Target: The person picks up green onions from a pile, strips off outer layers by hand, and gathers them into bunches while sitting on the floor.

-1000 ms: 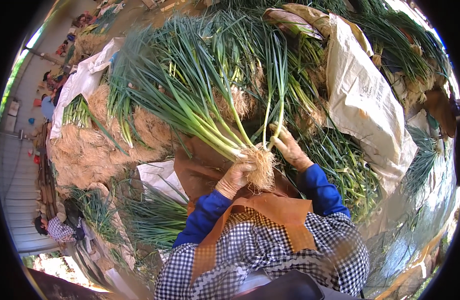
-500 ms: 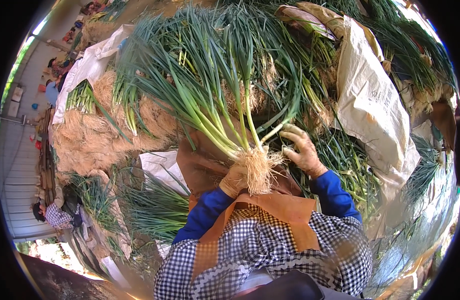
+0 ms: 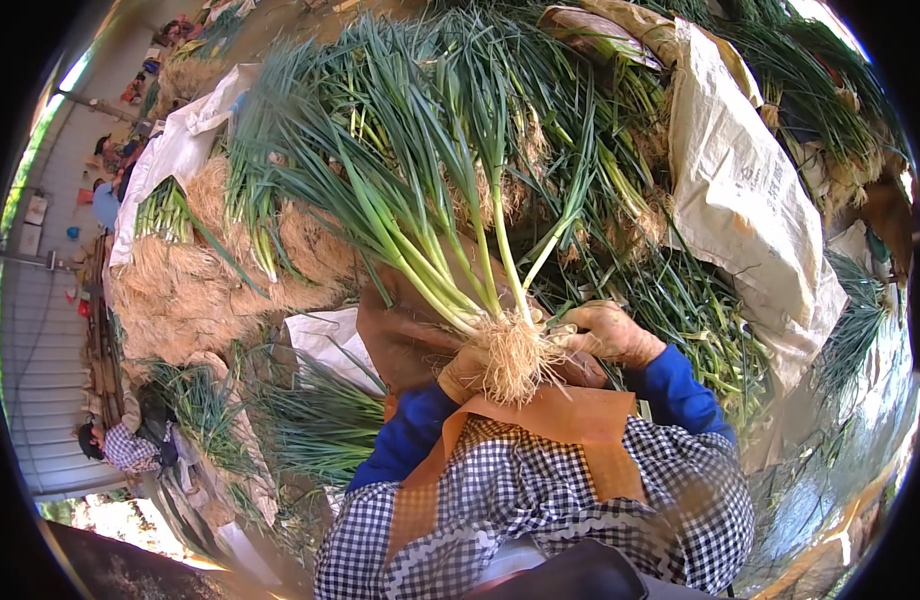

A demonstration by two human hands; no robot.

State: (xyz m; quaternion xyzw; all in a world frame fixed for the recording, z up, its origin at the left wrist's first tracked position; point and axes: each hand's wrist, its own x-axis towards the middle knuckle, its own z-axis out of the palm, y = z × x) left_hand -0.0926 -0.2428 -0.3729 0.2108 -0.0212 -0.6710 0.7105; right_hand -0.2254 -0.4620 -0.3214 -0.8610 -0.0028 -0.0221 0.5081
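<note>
A bunch of green onions (image 3: 450, 275) stands tilted in front of me, its long green leaves fanning away and its pale roots (image 3: 520, 365) hanging toward my apron. My left hand (image 3: 463, 372) is closed round the root end from the left, its fingers partly hidden by the roots. Close against the right side of the roots, my right hand (image 3: 610, 335) has its fingers bent together at the stalk bases. Whatever lies between those fingertips is too small to make out. One stalk (image 3: 550, 245) leans right, apart from the others.
Root-covered green onions (image 3: 180, 290) are piled at left beside a white sheet (image 3: 195, 125). More leaves (image 3: 310, 420) lie near my left arm. At right are a white woven sack (image 3: 740, 190) and loose leaves (image 3: 700, 320). Another person (image 3: 130, 445) sits at the far left.
My right hand has come down and left, from the right-leaning stalk to beside the roots. That stalk's bent leaves have swung more upright. My left hand keeps its hold.
</note>
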